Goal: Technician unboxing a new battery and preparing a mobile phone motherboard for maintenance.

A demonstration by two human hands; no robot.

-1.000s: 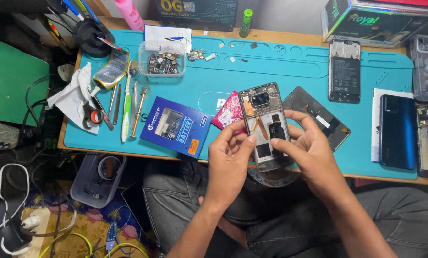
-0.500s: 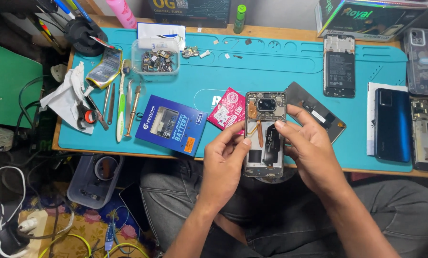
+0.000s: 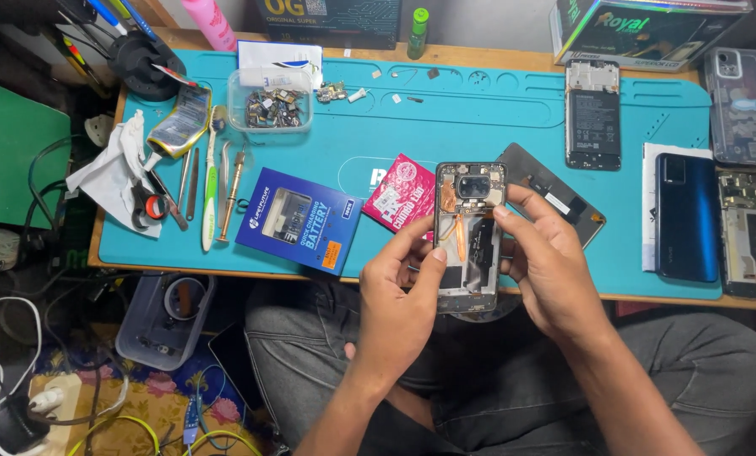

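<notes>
Head view: the opened phone now stands upright between both hands, over the desk's near edge; a second ago it sat tilted and slightly further left. So the hands have squared it up, and its bare inside with the camera block faces the camera.

Left hand: fingers curled onto the phone's left edge and lower middle, thumb pressed against the frame. Pinching it, not spread.

Right hand: index fingertip on the upper right edge, thumb on the right side, remaining fingers wrapped behind. Probably a small part is under that fingertip; too small to tell.

Left of the fingers: pink packet, blue battery box. Behind the right fingers: a dark back cover.
</notes>
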